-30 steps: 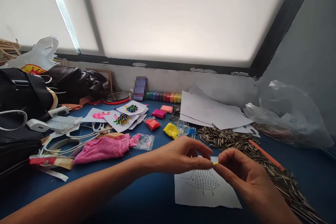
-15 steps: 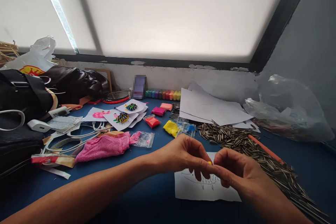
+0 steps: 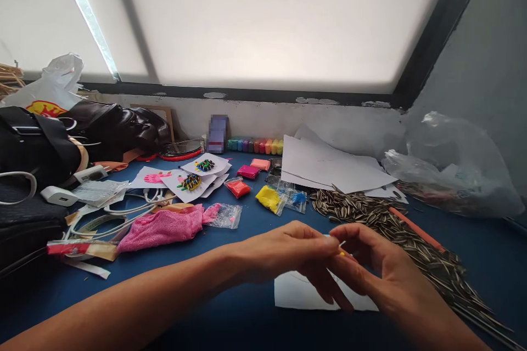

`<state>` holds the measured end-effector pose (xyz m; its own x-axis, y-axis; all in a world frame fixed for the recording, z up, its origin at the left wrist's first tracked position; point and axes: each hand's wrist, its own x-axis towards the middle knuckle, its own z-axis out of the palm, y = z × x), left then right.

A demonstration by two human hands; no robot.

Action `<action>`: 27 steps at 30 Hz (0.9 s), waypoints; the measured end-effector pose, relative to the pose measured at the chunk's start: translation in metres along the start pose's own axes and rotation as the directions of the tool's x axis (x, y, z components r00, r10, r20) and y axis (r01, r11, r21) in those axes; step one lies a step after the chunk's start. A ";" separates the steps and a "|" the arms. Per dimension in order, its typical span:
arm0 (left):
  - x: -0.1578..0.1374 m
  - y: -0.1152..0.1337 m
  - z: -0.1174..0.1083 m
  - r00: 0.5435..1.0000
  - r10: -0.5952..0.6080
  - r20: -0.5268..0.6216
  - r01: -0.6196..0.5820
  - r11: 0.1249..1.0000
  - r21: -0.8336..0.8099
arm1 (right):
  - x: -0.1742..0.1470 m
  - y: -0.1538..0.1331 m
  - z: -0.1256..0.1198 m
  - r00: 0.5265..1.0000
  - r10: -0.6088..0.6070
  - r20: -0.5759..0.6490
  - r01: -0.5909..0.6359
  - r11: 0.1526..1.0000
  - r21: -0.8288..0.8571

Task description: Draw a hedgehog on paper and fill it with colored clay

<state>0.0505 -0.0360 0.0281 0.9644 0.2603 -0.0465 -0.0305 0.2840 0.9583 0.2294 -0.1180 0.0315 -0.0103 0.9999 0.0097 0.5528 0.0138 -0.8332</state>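
Both of my hands meet above a white sheet of paper (image 3: 288, 293) with a faint pencil drawing, mostly covered now. A tiny bit of yellow clay (image 3: 342, 254) shows at the fingertips of my right hand (image 3: 373, 266), whose thumb and fingers curl around it. My left hand (image 3: 294, 252) reaches across from the left, its fingers stretched out and pointing down. The left fingertips touch the right thumb area. Beyond the hands lies a larger lump of yellow clay (image 3: 268, 198) on its clear wrapper. Striped sunflower seeds (image 3: 358, 208) are heaped right of my right hand.
Red (image 3: 238, 188) and magenta clay packs (image 3: 248, 171) sit farther back, near decorated paper cutouts (image 3: 190, 184). White sheets (image 3: 329, 162) lie behind the seeds. A pink cloth (image 3: 162, 228), cables and black bags (image 3: 37, 148) crowd the left; a plastic bag (image 3: 461, 175) stands right.
My left fingers have gone from a pinch to stretched out, pointing down across the paper. The yellow bit has shifted slightly right, at the right fingertips.
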 end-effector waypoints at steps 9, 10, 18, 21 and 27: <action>0.001 0.004 0.007 0.998 -0.030 0.048 0.034 0.996 -0.082 | 0.001 0.000 -0.004 1.000 0.024 -0.019 -0.024 1.000 0.002; 0.000 0.005 0.005 1.000 -0.023 0.004 0.023 0.999 -0.048 | 0.002 0.002 -0.005 0.999 0.030 -0.027 -0.030 0.999 0.011; -0.001 0.002 -0.016 0.975 -0.008 -0.223 0.024 0.997 0.070 | 0.004 0.005 -0.011 0.995 -0.069 -0.077 0.075 0.994 0.082; 0.000 0.000 -0.020 0.968 0.004 -0.252 0.009 0.999 0.050 | 0.003 0.005 -0.010 0.968 -0.162 -0.194 0.160 0.987 -0.023; 0.001 -0.002 -0.017 0.983 0.045 -0.179 -0.027 0.994 0.101 | -0.002 -0.004 0.000 0.984 -0.167 -0.062 0.162 0.984 -0.073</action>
<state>0.0469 -0.0202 0.0214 0.8994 0.4338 -0.0532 -0.0296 0.1818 0.9829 0.2277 -0.1202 0.0346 -0.0505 0.9818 0.1830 0.6031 0.1760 -0.7780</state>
